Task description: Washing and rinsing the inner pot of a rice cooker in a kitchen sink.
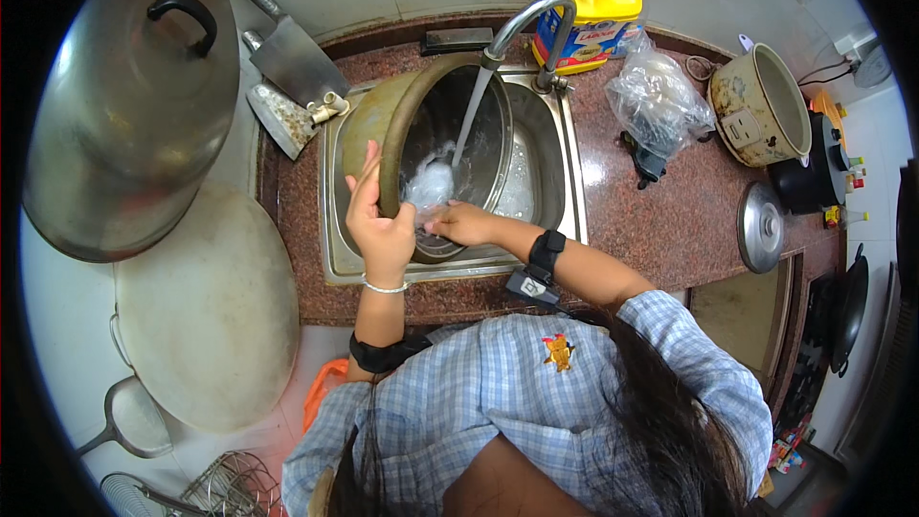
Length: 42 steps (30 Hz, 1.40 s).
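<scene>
A large metal pot (367, 115) lies tilted in the stainless steel sink (574, 194), its mouth facing right. My left hand (380, 230) holds the pot's near rim, thumb on the mouth side and fingers spread along the outside. From the curved faucet (529, 11), a stream of water (471, 111) runs into the pot and splashes white inside. My right hand (463, 222) reaches into the lower part of the mouth, fingers bent near the inner wall. Splashing water blurs its fingertips, so whether they hold anything is unclear.
Behind the faucet stands a yellow detergent jug (599, 0). Rightward are a plastic bag (660, 100), a worn cooker body (754, 111) and a metal lid (761, 226). Cleavers (298, 57) and a big lidded pot (129, 122) flank the sink's left, above a round board (208, 309).
</scene>
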Available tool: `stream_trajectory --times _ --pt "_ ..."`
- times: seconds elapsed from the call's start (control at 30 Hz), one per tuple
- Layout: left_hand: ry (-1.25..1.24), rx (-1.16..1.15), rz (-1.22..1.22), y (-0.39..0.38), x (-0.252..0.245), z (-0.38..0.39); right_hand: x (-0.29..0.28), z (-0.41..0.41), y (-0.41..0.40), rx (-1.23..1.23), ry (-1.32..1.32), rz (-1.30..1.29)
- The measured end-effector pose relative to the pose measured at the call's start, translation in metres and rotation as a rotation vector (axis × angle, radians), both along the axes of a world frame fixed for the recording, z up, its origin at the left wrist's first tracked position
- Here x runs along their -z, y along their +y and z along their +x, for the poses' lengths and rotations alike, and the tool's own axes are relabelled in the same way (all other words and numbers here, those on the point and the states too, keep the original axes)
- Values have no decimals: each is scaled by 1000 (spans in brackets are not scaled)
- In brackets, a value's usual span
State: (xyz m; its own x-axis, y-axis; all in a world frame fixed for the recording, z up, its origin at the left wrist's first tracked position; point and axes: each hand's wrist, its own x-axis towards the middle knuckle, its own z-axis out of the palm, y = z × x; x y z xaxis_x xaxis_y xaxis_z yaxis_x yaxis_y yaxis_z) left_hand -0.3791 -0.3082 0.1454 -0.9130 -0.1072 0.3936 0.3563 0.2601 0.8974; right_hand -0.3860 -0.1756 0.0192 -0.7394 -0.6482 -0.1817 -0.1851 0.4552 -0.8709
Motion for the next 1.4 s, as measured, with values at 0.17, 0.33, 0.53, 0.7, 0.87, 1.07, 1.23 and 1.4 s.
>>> stream_trajectory --times 0.17,0.33,0.53,0.7,0.87,1.07,1.23,1.4 --pt "-9 13 1 4 -3 5 17 -34 35 65 497 686" --pt "8 11 21 8 -7 1 -7 -22 6 -194 195 636" --pt "15 -13 -56 0 -7 3 -10 -53 33 143 739 556" --pt "31 -24 -31 4 -11 0 6 -33 13 -353 504 801" --pt "17 -36 -40 -5 -13 3 -16 -50 35 -170 419 728" --pt "51 -41 -22 3 -15 1 16 -38 25 103 881 760" --pt "42 -38 -109 -1 -11 1 -1 -24 14 -112 250 385" --pt "39 -42 -59 -1 -10 3 -6 -65 45 69 458 782"
